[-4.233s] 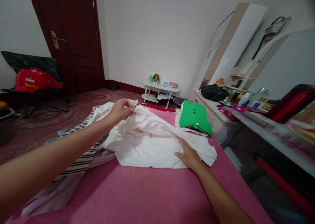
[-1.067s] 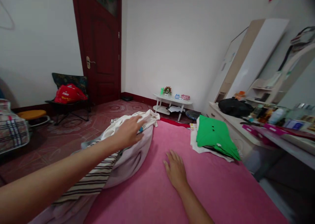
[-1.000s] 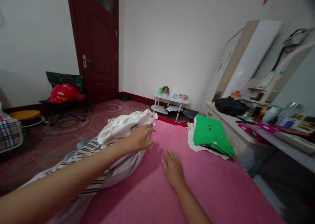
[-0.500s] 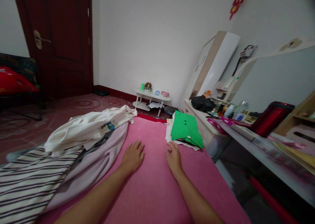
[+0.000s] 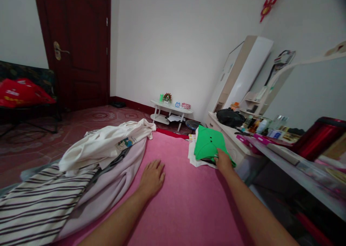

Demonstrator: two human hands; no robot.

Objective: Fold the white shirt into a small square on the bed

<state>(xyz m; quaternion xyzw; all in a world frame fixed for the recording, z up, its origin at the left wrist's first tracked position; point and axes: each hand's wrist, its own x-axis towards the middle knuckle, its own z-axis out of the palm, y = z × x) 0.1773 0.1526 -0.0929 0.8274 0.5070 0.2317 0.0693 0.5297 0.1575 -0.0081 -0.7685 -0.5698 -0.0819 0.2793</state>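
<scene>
My left hand (image 5: 152,175) lies flat on the pink bed cover (image 5: 183,202), fingers spread, holding nothing. It rests just right of a loose heap of clothes: a cream shirt (image 5: 108,145) on top, a pale lilac garment (image 5: 113,183) and a striped one (image 5: 40,202). My right hand (image 5: 223,161) reaches to a stack of folded clothes at the bed's right edge, topped by a green shirt (image 5: 208,143). Its thumb sits on the green shirt's near edge and the fingers close on that edge, partly hidden.
A dresser (image 5: 229,130) with a black bag (image 5: 229,117), bottles and a red container (image 5: 321,138) runs along the right. A small white table (image 5: 171,111) stands by the far wall. A dark red door (image 5: 78,48) and a chair with a red bag (image 5: 21,94) are at the left.
The white shirt once spread before me now lies on the left heap. My left hand left that heap and settled flat on the cover. My right hand moved forward right onto the green shirt.
</scene>
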